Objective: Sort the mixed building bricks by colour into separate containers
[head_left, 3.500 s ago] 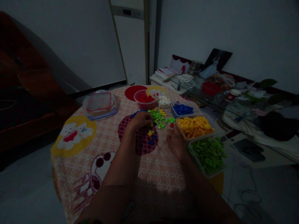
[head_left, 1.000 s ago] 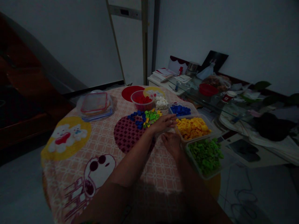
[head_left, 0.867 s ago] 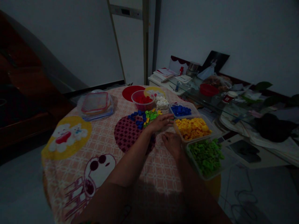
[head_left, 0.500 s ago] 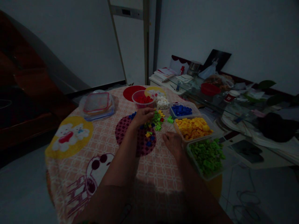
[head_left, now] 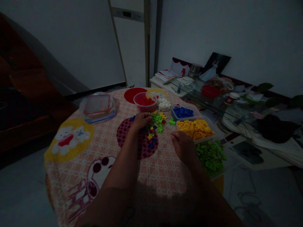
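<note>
Mixed small bricks (head_left: 159, 122), mostly green with some yellow, blue and red, lie in a loose pile on the patterned cloth. At the pile's left side is my left hand (head_left: 142, 120), its fingers bent together; what they hold, if anything, is too small to make out. My right hand (head_left: 183, 145) is closed beside the tub of yellow bricks (head_left: 195, 129), its contents hidden. Green bricks (head_left: 210, 157) fill a tub right of that wrist. Farther back are a tub of blue bricks (head_left: 182, 112), white bricks (head_left: 163, 104) and a round tub of red bricks (head_left: 145, 101).
Stacked clear lids or boxes (head_left: 99, 107) lie at the table's left back. Beyond the right edge, a glass-topped side table (head_left: 196, 94) carries papers, a red bowl (head_left: 210, 91), a cup (head_left: 232, 98) and a dark cap (head_left: 276, 127).
My right hand has moved right, toward the yellow and green tubs, and its fingers have curled in. My left hand has shifted slightly left and nearer to me.
</note>
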A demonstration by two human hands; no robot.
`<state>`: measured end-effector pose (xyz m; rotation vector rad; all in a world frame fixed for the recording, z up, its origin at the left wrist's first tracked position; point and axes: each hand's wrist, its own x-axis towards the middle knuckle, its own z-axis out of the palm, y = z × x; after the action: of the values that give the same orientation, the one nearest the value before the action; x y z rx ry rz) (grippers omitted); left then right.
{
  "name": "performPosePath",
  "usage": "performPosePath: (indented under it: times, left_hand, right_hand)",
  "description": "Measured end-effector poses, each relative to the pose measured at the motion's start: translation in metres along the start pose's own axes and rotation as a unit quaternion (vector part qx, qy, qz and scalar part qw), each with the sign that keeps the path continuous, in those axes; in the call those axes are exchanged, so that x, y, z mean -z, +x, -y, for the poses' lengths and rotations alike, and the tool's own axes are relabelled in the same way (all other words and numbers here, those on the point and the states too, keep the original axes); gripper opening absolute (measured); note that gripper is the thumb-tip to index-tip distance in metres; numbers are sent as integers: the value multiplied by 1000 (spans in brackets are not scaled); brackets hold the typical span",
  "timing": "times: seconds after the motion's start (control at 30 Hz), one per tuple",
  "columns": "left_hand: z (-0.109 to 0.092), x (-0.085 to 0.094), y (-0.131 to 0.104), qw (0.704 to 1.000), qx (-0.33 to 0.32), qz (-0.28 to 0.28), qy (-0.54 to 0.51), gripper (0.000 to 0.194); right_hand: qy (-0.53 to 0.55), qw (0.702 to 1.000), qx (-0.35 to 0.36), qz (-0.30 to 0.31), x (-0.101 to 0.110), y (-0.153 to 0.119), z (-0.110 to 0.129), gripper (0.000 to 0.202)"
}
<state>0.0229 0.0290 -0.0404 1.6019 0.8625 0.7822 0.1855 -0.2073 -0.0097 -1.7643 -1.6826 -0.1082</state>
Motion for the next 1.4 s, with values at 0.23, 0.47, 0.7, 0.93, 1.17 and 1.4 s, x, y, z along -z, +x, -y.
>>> performPosePath:
  times: [0.23,0.47,0.7,0.93,1.17,1.4]
  left_hand:
    - [-8,12,-4,995,4,-95,-30,27]
    - [-8,23,-7,989,20,-120,-87,28]
    - [-9,26,-8,987,33,-127,-97,24]
    - [-10,24,-8,987,33,-131,-84,25]
    - [-9,27,-9,984,47,-139,-97,19]
    - [-7,30,-12,984,30,-145,-96,18]
  right_hand:
    - [-111,985,68,118,22,42,-63,43]
    - [-160,971,90,154,5,47,-97,44]
    - [-173,975,37,136,23,38,-123,32]
    - [-150,977,78,131,20,43,-115,42]
    - [-149,976,77,142,14,48,-116,35]
    - [-164,982,26,88,32,44,-148,22]
